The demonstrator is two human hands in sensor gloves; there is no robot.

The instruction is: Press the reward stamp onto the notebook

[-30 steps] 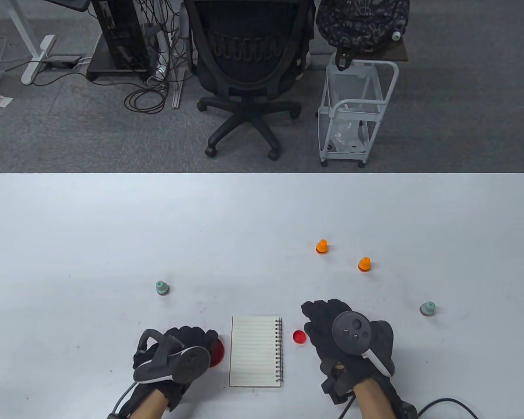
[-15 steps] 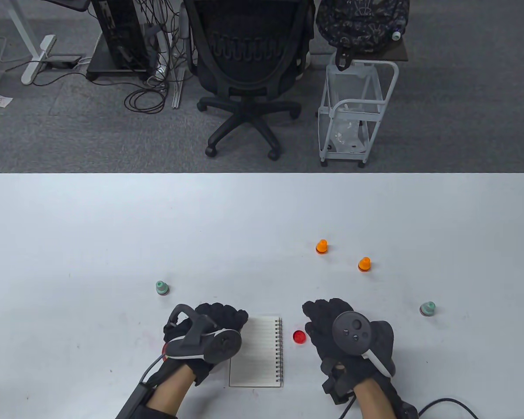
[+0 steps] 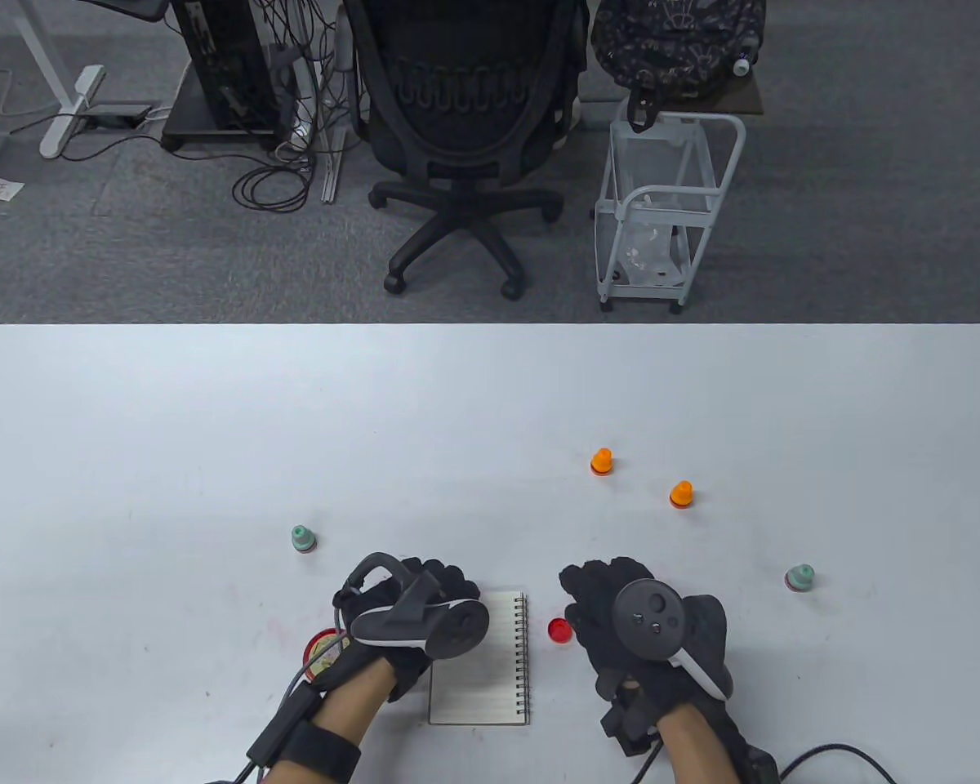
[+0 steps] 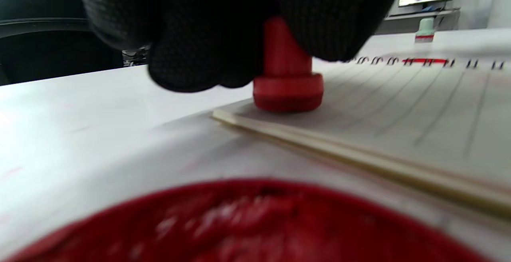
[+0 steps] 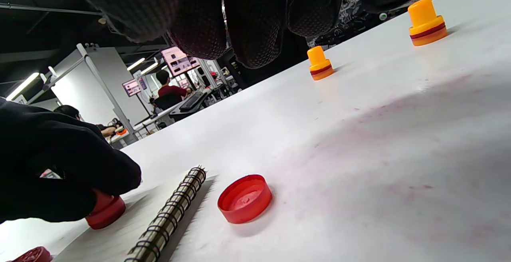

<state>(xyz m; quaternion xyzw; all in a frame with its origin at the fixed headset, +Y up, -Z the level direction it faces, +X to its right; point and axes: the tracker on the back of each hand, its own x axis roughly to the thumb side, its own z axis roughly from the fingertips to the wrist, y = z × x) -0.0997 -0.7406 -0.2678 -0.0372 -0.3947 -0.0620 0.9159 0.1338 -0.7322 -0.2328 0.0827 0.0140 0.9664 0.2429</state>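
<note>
I see my left hand (image 3: 408, 608) gripping the red stamp (image 4: 288, 82), base flat on the notebook (image 3: 490, 678) page near its far left corner, while my right hand (image 3: 621, 621) rests loosely curled, holding nothing, beside the red cap (image 3: 559, 630).

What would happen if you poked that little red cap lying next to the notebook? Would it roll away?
Probably not. The red cap lies flat with its open side up, so it would likely slide on the smooth table rather than roll. It looks like thin plastic, so probably very light.
</note>
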